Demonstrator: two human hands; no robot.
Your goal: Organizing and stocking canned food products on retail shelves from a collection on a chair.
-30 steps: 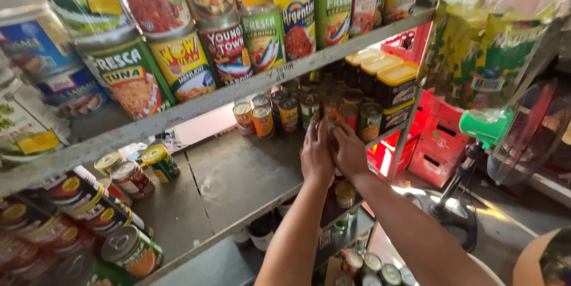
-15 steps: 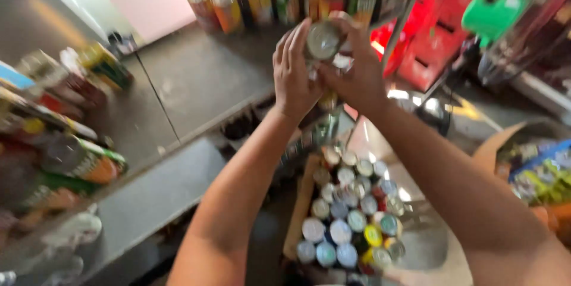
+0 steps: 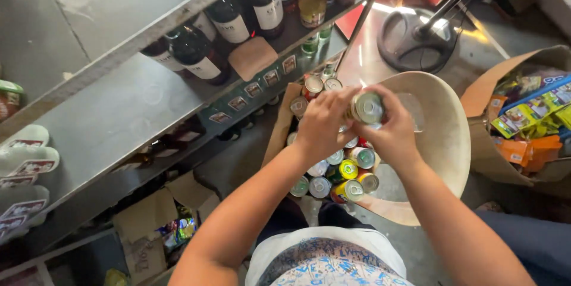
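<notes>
Both hands meet at the centre of the frame around one can (image 3: 367, 107). The left hand (image 3: 321, 125) closes on the can's left side, and the right hand (image 3: 392, 134) wraps it from the right and below, so only its silver top shows between them. Just beneath lies a box of cans (image 3: 333, 173). Dark bottles (image 3: 232, 21) stand on a metal shelf (image 3: 119, 113) at upper left, and a beige stool (image 3: 443, 137) sits to the right.

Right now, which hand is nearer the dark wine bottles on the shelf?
Left. The left hand is on the shelf side of the held can, closer to the wine bottles; the right hand grips the can from the far side, over the beige stool.
</notes>
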